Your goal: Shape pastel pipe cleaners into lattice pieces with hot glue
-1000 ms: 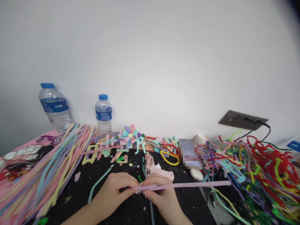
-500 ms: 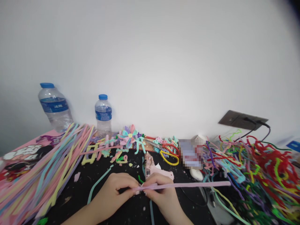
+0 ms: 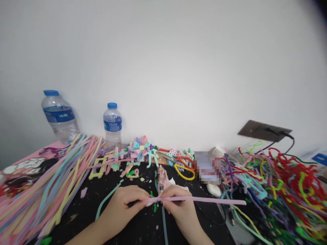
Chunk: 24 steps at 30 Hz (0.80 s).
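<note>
Between both hands runs a pink pipe cleaner (image 3: 212, 200), its long free end sticking out to the right over the black work surface (image 3: 122, 221). My left hand (image 3: 125, 206) pinches its left end between thumb and fingers. A short gap away, my right hand (image 3: 178, 206) pinches it too, thumb below and index finger above. The tip in the left fingers is partly hidden. Just behind the right hand lies a pink glue gun (image 3: 166, 183), partly covered by that hand. Small green pieces (image 3: 154, 207) show beneath the gap between the hands.
Pastel pipe cleaners (image 3: 63, 183) fill the left side; a tangled colourful pile (image 3: 281, 190) fills the right. Behind are a pipe-cleaner flower (image 3: 141, 148), yellow- and red-handled scissors (image 3: 184, 172), a blurred rectangular object (image 3: 207, 168) and a white mouse-like item (image 3: 214, 190). Two bottles (image 3: 112, 124) (image 3: 60, 115) stand by the wall.
My right hand has shifted slightly right, widening the gap between the hands. The pipe cleaner's free end has moved a little left and down. More of the green pieces shows.
</note>
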Each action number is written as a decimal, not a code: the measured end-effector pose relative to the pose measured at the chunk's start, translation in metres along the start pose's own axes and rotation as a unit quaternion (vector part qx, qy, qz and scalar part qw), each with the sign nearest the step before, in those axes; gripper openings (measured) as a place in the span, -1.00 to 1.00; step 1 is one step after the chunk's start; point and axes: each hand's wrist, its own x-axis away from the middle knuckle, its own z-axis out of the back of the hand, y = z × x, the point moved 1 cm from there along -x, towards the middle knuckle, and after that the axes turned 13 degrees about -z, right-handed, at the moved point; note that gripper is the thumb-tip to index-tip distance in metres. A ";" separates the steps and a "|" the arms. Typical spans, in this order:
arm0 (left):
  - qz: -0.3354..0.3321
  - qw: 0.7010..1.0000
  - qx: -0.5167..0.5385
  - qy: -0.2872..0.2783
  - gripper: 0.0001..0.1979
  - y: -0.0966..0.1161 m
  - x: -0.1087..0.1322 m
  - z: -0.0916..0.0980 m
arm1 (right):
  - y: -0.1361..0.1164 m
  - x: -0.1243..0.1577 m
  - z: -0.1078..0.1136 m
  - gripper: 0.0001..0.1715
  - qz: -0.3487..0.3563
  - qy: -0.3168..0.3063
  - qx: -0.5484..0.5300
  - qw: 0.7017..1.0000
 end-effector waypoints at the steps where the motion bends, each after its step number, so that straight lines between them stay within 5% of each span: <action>1: 0.000 1.000 0.000 0.000 -0.83 0.000 0.000 0.000 | 0.000 0.000 0.000 -0.97 -0.001 0.002 0.000 1.000; 12: 0.018 0.995 -0.084 0.044 -0.88 -0.012 0.003 0.004 | 0.002 -0.006 0.003 -0.66 -0.055 0.023 -0.086 0.995; 19: 0.097 0.991 -0.086 -0.027 -0.76 -0.005 -0.002 0.003 | 0.003 -0.007 0.004 -0.65 -0.065 0.034 -0.079 0.994; 24: 0.102 0.992 -0.041 -0.054 -0.82 0.006 -0.008 0.006 | 0.004 -0.005 0.001 -0.66 -0.065 -0.014 -0.072 0.995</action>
